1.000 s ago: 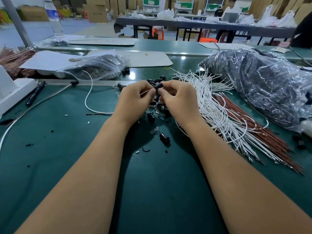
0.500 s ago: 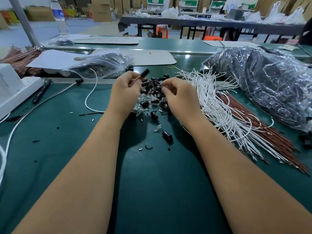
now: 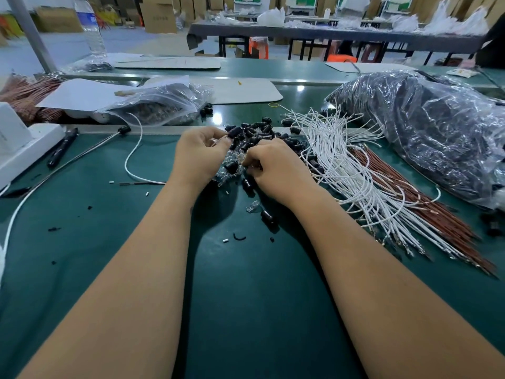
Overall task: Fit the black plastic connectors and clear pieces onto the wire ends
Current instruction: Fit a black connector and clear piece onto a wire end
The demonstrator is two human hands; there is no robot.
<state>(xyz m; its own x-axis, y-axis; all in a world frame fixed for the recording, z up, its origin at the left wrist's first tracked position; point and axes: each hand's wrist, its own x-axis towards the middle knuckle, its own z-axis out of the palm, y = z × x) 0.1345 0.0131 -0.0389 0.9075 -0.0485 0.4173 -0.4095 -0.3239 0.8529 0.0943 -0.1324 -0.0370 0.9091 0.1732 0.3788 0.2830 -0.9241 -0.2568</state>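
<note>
Left hand (image 3: 200,154) fingers curled, pinching a wire end with a black connector (image 3: 235,131). Right hand (image 3: 273,166) curled into the clear pieces (image 3: 232,160) mid-desk; what it holds, can't tell. Parts likely light, rigid, slippery: pinch by the sides. White wires (image 3: 352,170) at right look floppy.

text: none legible; water bottle (image 3: 90,26) label | blurred; cardboard boxes (image 3: 158,15) print | unreadable

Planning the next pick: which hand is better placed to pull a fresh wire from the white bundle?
The right hand: the white wire bundle lies just beside it, while the left hand sits farther away.
</note>
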